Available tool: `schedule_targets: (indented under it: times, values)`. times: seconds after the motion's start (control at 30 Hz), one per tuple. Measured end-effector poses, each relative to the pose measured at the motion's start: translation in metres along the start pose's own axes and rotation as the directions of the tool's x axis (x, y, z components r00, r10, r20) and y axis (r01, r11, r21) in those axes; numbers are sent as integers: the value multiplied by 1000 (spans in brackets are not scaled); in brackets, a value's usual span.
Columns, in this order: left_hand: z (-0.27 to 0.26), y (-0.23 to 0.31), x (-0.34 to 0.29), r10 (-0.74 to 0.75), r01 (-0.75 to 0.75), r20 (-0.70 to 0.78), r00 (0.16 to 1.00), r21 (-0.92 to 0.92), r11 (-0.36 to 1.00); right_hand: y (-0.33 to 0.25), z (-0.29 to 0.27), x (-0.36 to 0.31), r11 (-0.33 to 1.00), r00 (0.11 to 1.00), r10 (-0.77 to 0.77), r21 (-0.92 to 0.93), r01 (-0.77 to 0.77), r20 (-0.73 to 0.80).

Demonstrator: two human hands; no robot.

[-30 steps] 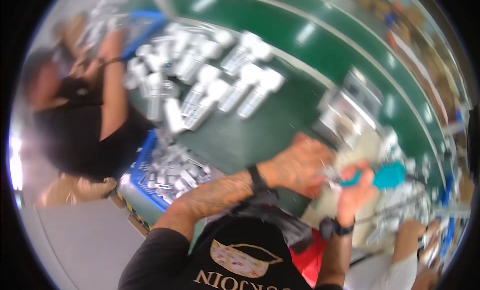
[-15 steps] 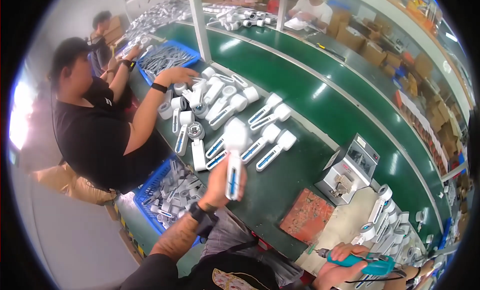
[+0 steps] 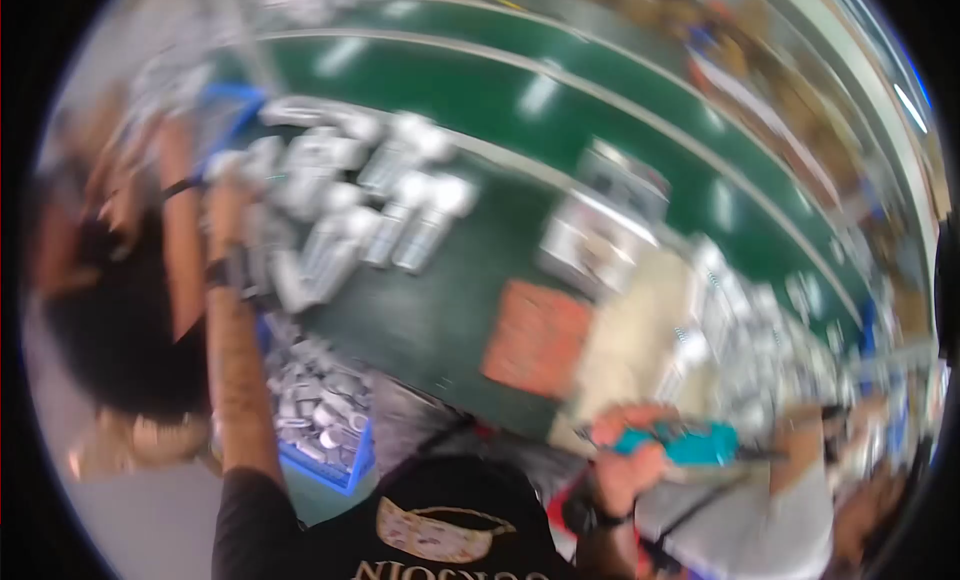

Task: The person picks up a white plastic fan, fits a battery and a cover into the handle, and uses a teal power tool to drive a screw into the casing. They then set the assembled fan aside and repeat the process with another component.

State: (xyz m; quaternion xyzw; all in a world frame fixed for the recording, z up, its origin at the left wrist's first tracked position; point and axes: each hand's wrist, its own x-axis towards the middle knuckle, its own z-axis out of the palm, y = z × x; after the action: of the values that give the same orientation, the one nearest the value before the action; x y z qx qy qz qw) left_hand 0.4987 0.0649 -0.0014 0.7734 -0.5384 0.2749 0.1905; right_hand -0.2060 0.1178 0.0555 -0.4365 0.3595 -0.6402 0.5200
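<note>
The picture is heavily blurred. My left hand [image 3: 226, 202] is stretched far out to the left end of a pile of white handheld devices [image 3: 372, 212] lying on the green table [image 3: 440, 310]. Whether its fingers hold one of them is lost in the blur. My right hand [image 3: 628, 454] stays low near my body, closed around a teal power screwdriver [image 3: 692, 444] that points to the right.
A co-worker in a black shirt [image 3: 118, 320] sits at the left, one arm raised beside mine. A blue bin of small silver parts [image 3: 322, 420] stands at the near table edge. An orange mat [image 3: 536, 340], a grey fixture [image 3: 602, 230] and white parts [image 3: 730, 320] lie to the right.
My left arm has swung from the middle of the pile out to its far left end. The white device it held upright is no longer visible. The right hand keeps the teal screwdriver.
</note>
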Motion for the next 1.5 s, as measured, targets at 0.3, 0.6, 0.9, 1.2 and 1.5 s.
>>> schedule_targets:
  times: [0.3, 0.6, 0.9, 1.2, 1.5]
  values:
    - [-134, 520, -42, 627, -205, -46, 777, -961, 184, -27, -12, -28, 998, 998, -39, -45, 37, -39]
    - [-121, 683, -125, 790, -164, 233, 567, -908, 385, -42, -30, -51, 997, 1000, -14, -81, 14, -7]
    - [-148, 581, -122, 706, -76, 20, 708, -992, 105, -44, -39, -27, 985, 999, -39, -166, 39, 7]
    - [-120, 488, -77, 703, -147, 97, 705, -949, 279, -38, 9, 59, 974, 978, -204, -111, 197, -49]
    - [-96, 485, -86, 697, -359, -93, 711, -900, 246, 17, 67, 180, 846, 912, -370, -342, 410, 177]
